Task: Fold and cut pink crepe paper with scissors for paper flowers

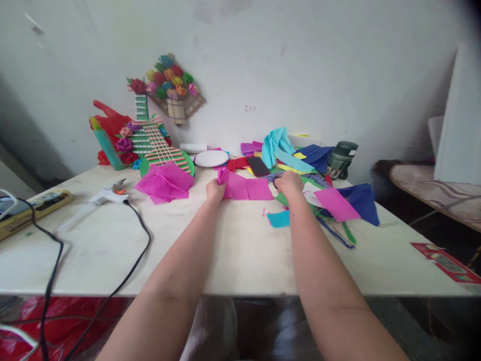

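At the left edge, a yellow power strip (48, 204) is cut off by the frame, its markings too blurred to read. Beside it lies a white glue gun (108, 194), its black cord (145, 225) curling toward the lower left. Behind stand a teal tube (108, 149) with a yellow tip and a guitar-shaped craft (161, 148) trimmed with paper roses; a bright pink sheet (164, 183) hides part of its base. In the upper left, a bouquet of paper flowers (172, 80) is against the wall.

At centre, the left hand (216, 191) has its fingers closed on the left end of a pink paper strip (250, 187), which lies across the middle of the white table (240, 250). Handwriting on the wall above reads "217" — the first digit could be a Z. Below it are a white oval disc (211, 159) and a dark phone (257, 166), its screen showing nothing readable.

Right of centre, the right hand (291, 183) reaches just beyond the strip's right end, over scattered coloured paper (336, 203). Its fingers are curled — whether they grip anything cannot be told. Farther right, a dark green flask (341, 160) bears a small illegible label; near the right edge lies a red printed card (447, 261), its print unreadable.
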`<move>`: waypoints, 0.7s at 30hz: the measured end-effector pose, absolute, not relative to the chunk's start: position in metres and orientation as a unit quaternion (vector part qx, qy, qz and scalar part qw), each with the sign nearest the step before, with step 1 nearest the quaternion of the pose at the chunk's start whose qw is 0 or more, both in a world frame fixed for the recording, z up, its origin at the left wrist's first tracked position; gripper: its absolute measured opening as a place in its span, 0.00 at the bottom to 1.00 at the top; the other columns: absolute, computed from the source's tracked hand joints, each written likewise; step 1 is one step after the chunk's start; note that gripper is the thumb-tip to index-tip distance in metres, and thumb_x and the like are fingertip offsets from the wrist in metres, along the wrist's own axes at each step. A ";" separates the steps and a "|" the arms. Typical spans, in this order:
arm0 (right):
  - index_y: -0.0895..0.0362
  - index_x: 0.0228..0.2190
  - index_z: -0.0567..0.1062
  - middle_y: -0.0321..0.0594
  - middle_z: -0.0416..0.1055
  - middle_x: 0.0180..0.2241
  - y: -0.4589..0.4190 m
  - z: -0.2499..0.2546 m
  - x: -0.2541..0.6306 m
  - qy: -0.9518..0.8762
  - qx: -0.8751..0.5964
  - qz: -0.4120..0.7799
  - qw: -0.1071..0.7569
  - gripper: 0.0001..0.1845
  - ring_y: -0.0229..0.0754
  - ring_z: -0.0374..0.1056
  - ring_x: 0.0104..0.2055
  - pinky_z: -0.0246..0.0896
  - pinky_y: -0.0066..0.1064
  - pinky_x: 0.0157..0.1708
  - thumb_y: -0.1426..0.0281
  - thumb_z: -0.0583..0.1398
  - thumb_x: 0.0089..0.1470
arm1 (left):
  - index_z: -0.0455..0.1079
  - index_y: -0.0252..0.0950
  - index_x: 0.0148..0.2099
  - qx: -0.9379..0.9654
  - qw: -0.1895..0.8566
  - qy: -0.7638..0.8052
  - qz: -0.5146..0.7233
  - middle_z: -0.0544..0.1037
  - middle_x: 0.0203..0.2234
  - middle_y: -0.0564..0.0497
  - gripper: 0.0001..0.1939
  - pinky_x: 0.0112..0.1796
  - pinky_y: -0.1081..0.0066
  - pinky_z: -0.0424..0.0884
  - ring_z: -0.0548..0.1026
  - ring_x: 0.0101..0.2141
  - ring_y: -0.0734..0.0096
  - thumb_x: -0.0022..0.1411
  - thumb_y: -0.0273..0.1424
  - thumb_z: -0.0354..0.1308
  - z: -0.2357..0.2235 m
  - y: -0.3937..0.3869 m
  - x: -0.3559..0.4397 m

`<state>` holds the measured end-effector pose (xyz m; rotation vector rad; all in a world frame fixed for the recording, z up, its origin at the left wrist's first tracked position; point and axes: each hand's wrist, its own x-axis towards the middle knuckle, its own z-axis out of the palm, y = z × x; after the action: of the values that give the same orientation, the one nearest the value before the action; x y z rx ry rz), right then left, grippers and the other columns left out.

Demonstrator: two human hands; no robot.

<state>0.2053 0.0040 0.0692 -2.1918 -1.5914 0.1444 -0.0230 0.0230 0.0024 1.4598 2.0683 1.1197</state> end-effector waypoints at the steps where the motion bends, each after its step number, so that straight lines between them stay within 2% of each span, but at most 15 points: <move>1: 0.60 0.37 0.76 0.49 0.75 0.31 0.005 0.067 0.202 -0.581 -0.780 0.078 0.217 0.15 0.49 0.70 0.42 0.62 0.32 0.36 0.69 0.57 0.46 | 0.71 0.34 0.38 0.516 0.188 0.735 0.398 0.77 0.32 0.45 0.11 0.33 0.72 0.66 0.74 0.36 0.62 0.53 0.34 0.53 0.002 0.023 -0.023; 4: 0.61 0.35 0.76 0.47 0.75 0.25 0.011 0.060 0.194 -0.601 -0.760 0.123 0.215 0.15 0.47 0.70 0.40 0.62 0.31 0.36 0.69 0.56 0.46 | 0.71 0.34 0.38 0.512 0.192 0.733 0.405 0.77 0.32 0.45 0.12 0.33 0.72 0.66 0.74 0.36 0.62 0.53 0.33 0.54 0.001 0.025 -0.025; 8: 0.63 0.35 0.77 0.49 0.75 0.24 0.015 0.055 0.187 -0.618 -0.757 0.120 0.177 0.16 0.49 0.70 0.39 0.63 0.32 0.36 0.68 0.56 0.46 | 0.71 0.34 0.38 0.505 0.193 0.730 0.418 0.77 0.32 0.45 0.12 0.32 0.73 0.66 0.74 0.36 0.63 0.52 0.33 0.54 0.000 0.025 -0.026; 10: 0.64 0.37 0.76 0.51 0.75 0.27 0.014 0.054 0.184 -0.625 -0.757 0.108 0.155 0.16 0.49 0.70 0.40 0.63 0.33 0.37 0.69 0.56 0.46 | 0.71 0.34 0.38 0.504 0.192 0.726 0.426 0.77 0.33 0.45 0.12 0.32 0.73 0.66 0.75 0.36 0.64 0.52 0.33 0.54 -0.001 0.026 -0.026; 15: 0.60 0.40 0.75 0.53 0.73 0.40 0.007 0.048 0.172 -0.658 -0.742 0.020 0.128 0.17 0.50 0.69 0.44 0.62 0.35 0.40 0.71 0.57 0.46 | 0.72 0.34 0.38 0.499 0.199 0.720 0.440 0.77 0.32 0.46 0.12 0.31 0.74 0.66 0.75 0.35 0.65 0.52 0.33 0.54 -0.002 0.028 -0.027; 21: 0.60 0.42 0.73 0.52 0.72 0.41 0.011 0.033 0.164 -0.687 -0.715 -0.019 0.132 0.16 0.49 0.69 0.44 0.62 0.34 0.40 0.71 0.56 0.49 | 0.72 0.34 0.37 0.481 0.217 0.716 0.456 0.77 0.32 0.46 0.11 0.31 0.73 0.67 0.75 0.35 0.65 0.51 0.33 0.55 -0.004 0.031 -0.028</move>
<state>0.1635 0.0110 0.0325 -2.0735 -1.9927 -0.0543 -0.0284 0.0310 -0.0042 1.3332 1.9848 1.2648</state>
